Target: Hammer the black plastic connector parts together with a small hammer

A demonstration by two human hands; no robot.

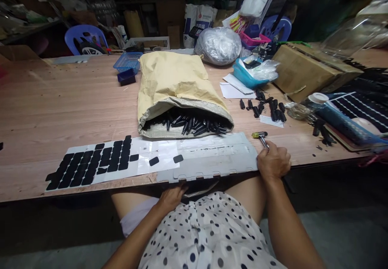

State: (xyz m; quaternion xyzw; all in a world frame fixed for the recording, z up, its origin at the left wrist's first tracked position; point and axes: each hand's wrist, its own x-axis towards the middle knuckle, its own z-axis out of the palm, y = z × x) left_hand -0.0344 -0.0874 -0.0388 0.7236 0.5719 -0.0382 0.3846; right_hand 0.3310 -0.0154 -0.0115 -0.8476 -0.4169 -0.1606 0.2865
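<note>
Head view: right forearm (291, 216) comes up from the lower right, elbow low, angled in toward the table (100, 115). Right hand (273, 163) is at the front edge, back of the hand up, fingers curled closed around the handle of a small hammer (263, 138). Hammer tilts up and away, its yellow-and-black head above the wood, just off the right end of the grey sheet (212, 162).

Left forearm rises from the lower left. Left hand (171, 199) sits over the lap, just below the front edge, fingers pointing right. Fingertips partly hidden and dim; can't tell how far open or whether they hold anything.

Edges: grey sheet's notched near side runs along the table front, between the two hands. White sheet (132, 170) with rows of black pads (87, 164) continues left of it. Sack (172, 73) lies just behind the grey sheet, mouth toward the person, full of black parts (194, 125).

Room: some bare wood right of the hammer, bounded by loose black parts (274, 109) behind and clutter further right. Wide wood surface left of the sack. Cardboard box (303, 71) limits reach at back right.
</note>
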